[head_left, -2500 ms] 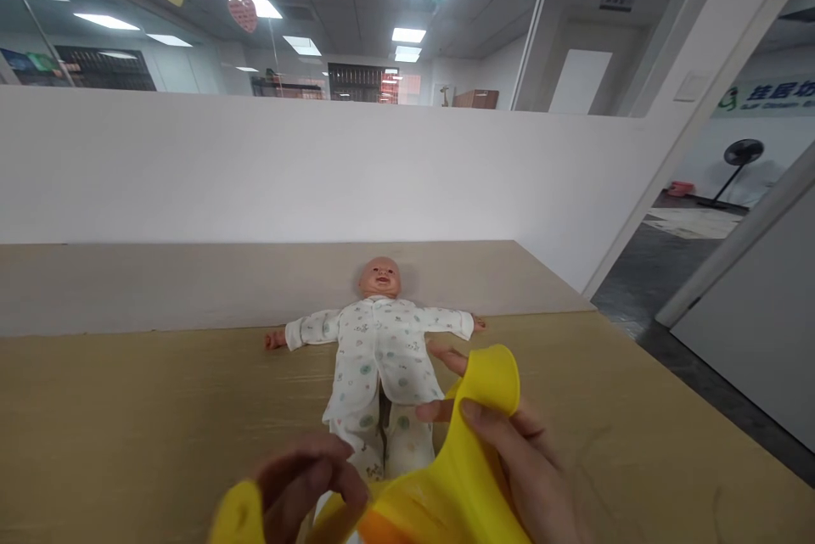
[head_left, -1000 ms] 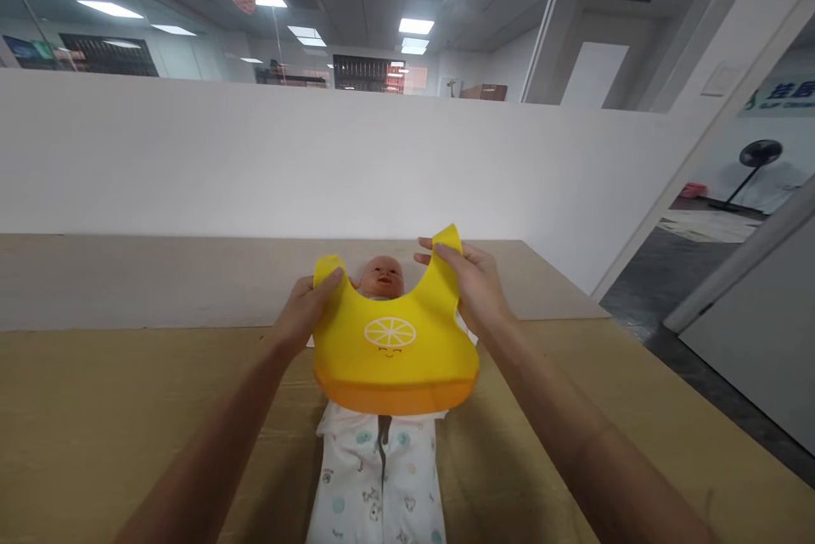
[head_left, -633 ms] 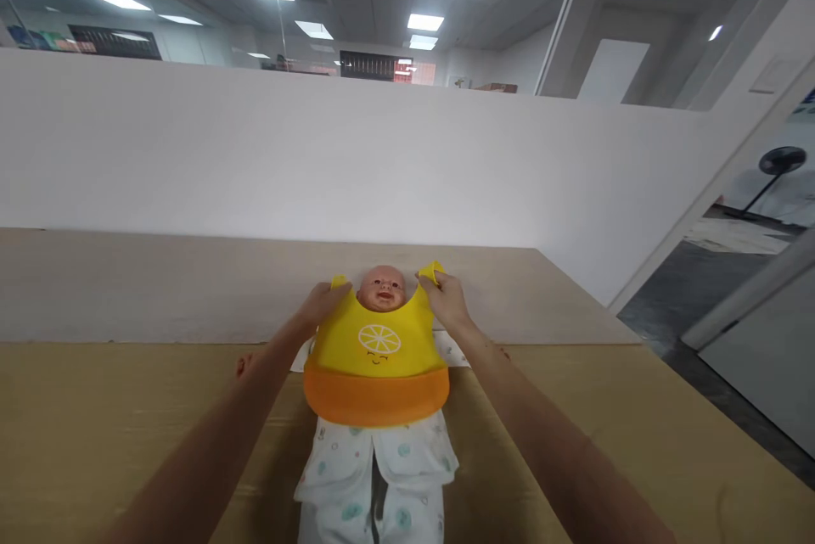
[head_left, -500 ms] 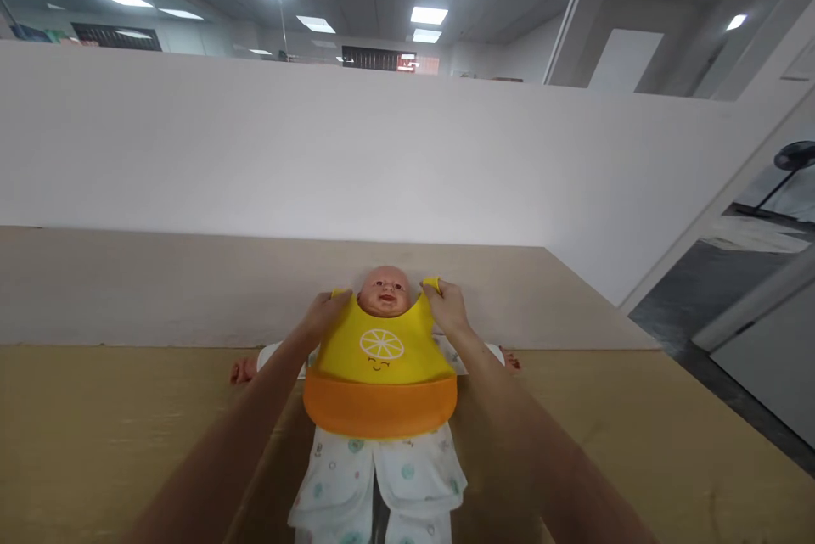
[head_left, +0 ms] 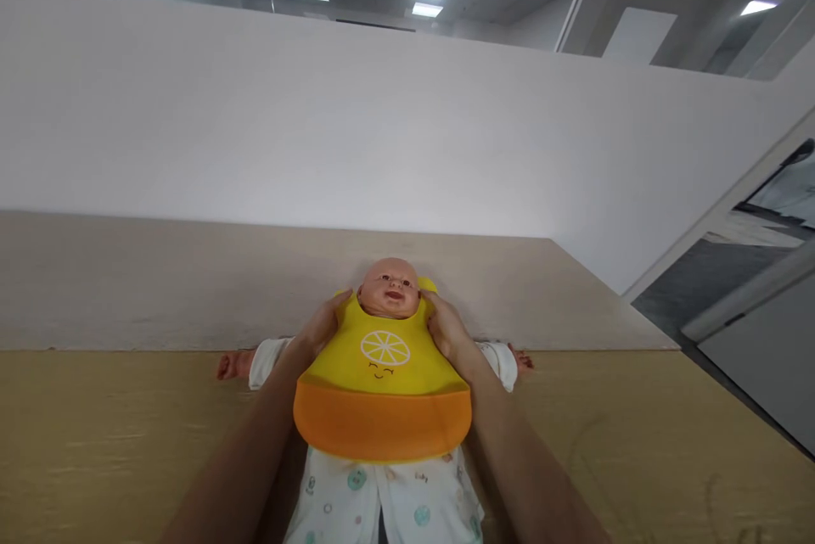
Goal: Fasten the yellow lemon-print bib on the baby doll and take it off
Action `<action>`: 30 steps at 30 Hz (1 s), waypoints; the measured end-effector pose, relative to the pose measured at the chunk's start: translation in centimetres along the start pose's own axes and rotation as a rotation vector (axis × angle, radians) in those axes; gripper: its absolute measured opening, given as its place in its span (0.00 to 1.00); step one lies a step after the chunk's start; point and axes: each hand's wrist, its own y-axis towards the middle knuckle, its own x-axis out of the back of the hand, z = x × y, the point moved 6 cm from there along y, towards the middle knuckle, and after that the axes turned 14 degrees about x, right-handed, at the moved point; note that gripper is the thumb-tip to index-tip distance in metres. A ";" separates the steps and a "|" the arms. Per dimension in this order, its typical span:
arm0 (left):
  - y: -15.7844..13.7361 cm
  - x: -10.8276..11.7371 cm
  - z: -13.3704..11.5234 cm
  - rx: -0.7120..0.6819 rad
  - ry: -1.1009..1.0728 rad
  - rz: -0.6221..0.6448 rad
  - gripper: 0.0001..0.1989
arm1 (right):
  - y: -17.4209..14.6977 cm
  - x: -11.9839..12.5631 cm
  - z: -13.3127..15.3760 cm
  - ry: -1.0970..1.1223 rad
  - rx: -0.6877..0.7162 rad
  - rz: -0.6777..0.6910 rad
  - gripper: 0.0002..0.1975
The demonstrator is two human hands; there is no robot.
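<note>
A baby doll (head_left: pixel 390 289) lies on its back, arms spread out, dressed in white clothes (head_left: pixel 420 485) with green prints. Across its chest lies a yellow bib (head_left: pixel 417 374) with a white citrus slice, a smiling face and an orange catch pocket (head_left: pixel 382 425). My left hand (head_left: pixel 324 325) is closed on the bib's upper left edge beside the doll's neck. On the other side, my right hand (head_left: pixel 446 325) grips the upper right edge near the doll's cheek. A yellow strap end shows beside the head; the bib's back is hidden.
The doll lies across a tan-yellow surface (head_left: pixel 115 442) and a greyish board (head_left: pixel 159 281) behind it. A white wall (head_left: pixel 286 120) with glass above rises at the back. At the right, an opening shows grey floor (head_left: pixel 700 281).
Both hands have moved in closer to the doll's neck with the bib's upper ends. The bib now sits lower against the chest. The view has tilted downward.
</note>
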 end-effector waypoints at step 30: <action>0.6 0.9 -0.3 -0.201 0.051 -0.040 0.18 | 1.2 -3.4 -1.6 0.036 -0.048 0.347 0.07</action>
